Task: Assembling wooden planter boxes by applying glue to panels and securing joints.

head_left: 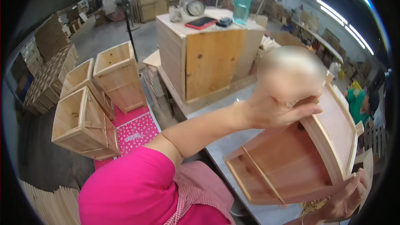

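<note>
An unfinished wooden cabinet (pixel 287 162) lies tilted on the light-topped bench, its open inside facing me, with a thin wooden strip across it. My left hand (pixel 277 110) reaches over from a pink sleeve and closes at the cabinet's upper edge, thumb along the frame. A blurred pale patch covers part of that hand, so some fingers are hidden. Low at the right, my right hand (pixel 348 196) has its fingers curled round the cabinet's near corner. Beside that hand stands a brown sheet (pixel 366 171), partly behind the fingers; whether it is held I cannot tell.
Behind the bench (pixel 216 146) stands a wooden box (pixel 173 60) bearing a red-edged phone (pixel 201 23), a round clock (pixel 194 7) and a teal bottle (pixel 243 4). Several open wooden cabinets (pixel 85 123) stand at left on pink sheeting (pixel 137 135). A person in green (pixel 357 102) is at far right.
</note>
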The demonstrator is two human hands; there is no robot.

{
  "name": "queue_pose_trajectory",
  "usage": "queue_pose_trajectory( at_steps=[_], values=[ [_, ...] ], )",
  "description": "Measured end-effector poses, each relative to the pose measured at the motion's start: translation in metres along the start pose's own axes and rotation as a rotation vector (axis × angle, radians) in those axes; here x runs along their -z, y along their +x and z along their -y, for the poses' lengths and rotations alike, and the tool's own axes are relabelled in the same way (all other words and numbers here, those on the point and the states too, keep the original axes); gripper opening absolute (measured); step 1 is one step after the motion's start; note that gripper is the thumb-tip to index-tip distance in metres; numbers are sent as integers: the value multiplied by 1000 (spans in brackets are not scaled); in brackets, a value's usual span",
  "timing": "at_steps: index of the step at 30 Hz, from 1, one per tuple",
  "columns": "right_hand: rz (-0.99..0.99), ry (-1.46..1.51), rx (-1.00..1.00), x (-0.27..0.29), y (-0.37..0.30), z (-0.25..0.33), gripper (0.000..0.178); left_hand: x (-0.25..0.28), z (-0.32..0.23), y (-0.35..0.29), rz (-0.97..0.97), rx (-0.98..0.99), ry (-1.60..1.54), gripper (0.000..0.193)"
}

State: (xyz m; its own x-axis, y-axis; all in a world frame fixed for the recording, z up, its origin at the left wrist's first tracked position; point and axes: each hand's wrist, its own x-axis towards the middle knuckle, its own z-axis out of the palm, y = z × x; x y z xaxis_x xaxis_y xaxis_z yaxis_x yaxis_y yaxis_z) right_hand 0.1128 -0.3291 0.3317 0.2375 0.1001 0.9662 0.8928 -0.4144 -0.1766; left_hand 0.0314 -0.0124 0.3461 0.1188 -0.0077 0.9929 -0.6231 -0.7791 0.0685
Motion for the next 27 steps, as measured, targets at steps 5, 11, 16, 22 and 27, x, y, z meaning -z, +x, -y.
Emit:
queue_pose_trajectory(
  at_steps=[5, 11, 16, 22, 27],
  values=[
    [-266, 100, 176, -37, 25, 5, 15, 5, 22, 2, -84, -126, 59, 23],
    [-284, 1, 135, -38, 19, 16, 20, -15, 42, -34, -282, 280, -441, 23],
    [-385, -11, -9, -47, 17, 38, 21, 0, 85, -103, -219, 989, -630, 23],
    [-422, -142, -83, -51, 17, 50, 24, -45, 138, -223, 365, 1697, -619, 35],
    [-417, -236, -63, -54, 18, 53, 24, -80, 149, -219, 469, 1793, -689, 38]
  ],
)
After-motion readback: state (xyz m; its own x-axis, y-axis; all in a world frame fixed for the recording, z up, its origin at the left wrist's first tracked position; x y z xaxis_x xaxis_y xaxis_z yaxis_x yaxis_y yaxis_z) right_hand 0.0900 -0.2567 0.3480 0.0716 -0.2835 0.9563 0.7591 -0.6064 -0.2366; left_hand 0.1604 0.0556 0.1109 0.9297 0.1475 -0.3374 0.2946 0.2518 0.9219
